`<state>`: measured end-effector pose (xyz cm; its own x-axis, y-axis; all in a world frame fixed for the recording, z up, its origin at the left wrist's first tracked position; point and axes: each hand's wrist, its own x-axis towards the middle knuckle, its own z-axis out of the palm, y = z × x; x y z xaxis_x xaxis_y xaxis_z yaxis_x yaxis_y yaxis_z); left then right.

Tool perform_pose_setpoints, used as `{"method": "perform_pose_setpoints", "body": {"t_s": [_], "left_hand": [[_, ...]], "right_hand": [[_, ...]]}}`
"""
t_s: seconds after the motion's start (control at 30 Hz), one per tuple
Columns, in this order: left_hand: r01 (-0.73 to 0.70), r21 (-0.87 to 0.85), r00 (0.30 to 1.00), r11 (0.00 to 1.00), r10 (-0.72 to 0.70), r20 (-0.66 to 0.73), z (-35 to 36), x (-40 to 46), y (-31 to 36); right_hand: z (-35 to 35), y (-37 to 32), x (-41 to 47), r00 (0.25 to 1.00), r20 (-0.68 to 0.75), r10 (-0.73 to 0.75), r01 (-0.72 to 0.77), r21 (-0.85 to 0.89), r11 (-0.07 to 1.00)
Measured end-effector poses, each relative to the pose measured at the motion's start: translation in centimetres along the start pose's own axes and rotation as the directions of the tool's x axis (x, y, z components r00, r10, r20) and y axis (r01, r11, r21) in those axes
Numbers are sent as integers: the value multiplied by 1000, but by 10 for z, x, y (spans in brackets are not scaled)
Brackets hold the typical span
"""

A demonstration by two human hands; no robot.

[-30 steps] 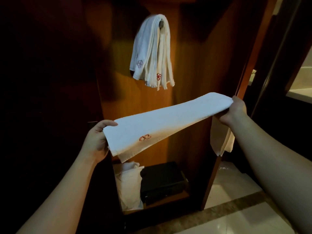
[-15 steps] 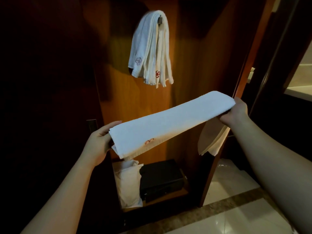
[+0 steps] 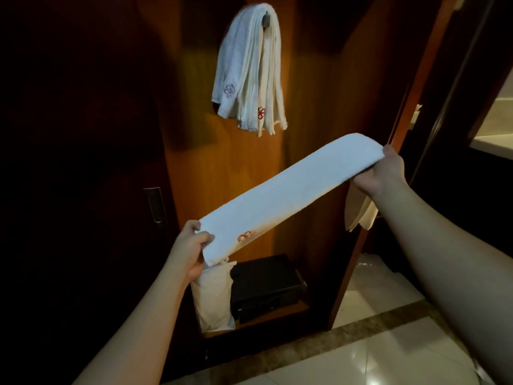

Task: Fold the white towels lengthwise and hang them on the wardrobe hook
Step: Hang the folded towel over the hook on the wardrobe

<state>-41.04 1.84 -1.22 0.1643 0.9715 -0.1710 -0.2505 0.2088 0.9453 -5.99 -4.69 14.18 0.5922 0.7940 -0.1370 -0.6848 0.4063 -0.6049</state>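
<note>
Dark wooden wardrobe panels fill the background, with several white towels draped over the hook. Left hand and right hand each pinch one end of a folded towel, stretched slanting below the hanging ones, above a black box.

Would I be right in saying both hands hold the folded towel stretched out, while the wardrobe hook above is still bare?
Not quite. The left hand and right hand do hold the folded towel stretched out, but the wardrobe hook already carries several hanging towels, as the head view shows.
</note>
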Motion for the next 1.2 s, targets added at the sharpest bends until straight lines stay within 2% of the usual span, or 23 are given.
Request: {"method": "perform_pose_setpoints", "body": {"t_s": [0.2,0.3,0.4,0.5,0.57,0.6,0.67,0.73,0.8,0.87,0.97,1.07,1.2], "left_hand": [[201,-101,976,974,-208,-61,22,5,-41],[261,-65,962,963,-265,-68,36,6,-52],[318,78,947,945,-314,-67,50,7,-51],[344,356,936,869,-345,-64,64,5,-42],[280,445,960,851,-248,-130,74,0,-30],[201,438,977,876,-146,-155,78,-5,-22],[-55,333,982,941,111,-150,90,-20,-5],[-294,157,953,943,303,-31,107,-44,17],[-403,-3,907,915,400,135,124,-63,34],[-425,-81,855,902,429,290,142,-72,47],[-425,39,824,904,368,431,164,-71,63],[-418,204,863,885,317,394,175,-63,87],[-524,368,841,768,398,366,173,-43,118]], "right_hand": [[46,4,-19,999,-14,50,-49,20,999],[69,11,-29,999,33,44,-43,-15,999],[88,18,-40,990,142,4,9,-89,996],[106,26,-48,972,229,-55,112,-241,964],[116,32,-53,954,289,-77,182,-358,916],[121,35,-55,940,333,-70,215,-420,882],[129,39,-60,925,376,-48,252,-516,819],[136,43,-63,915,401,-46,294,-585,756],[145,45,-66,904,425,-46,330,-626,707],[155,43,-71,889,455,-46,358,-631,688],[171,39,-84,876,480,-50,384,-629,676],[187,33,-93,873,484,-65,388,-608,692],[193,20,-89,857,505,-105,430,-588,685]]}}
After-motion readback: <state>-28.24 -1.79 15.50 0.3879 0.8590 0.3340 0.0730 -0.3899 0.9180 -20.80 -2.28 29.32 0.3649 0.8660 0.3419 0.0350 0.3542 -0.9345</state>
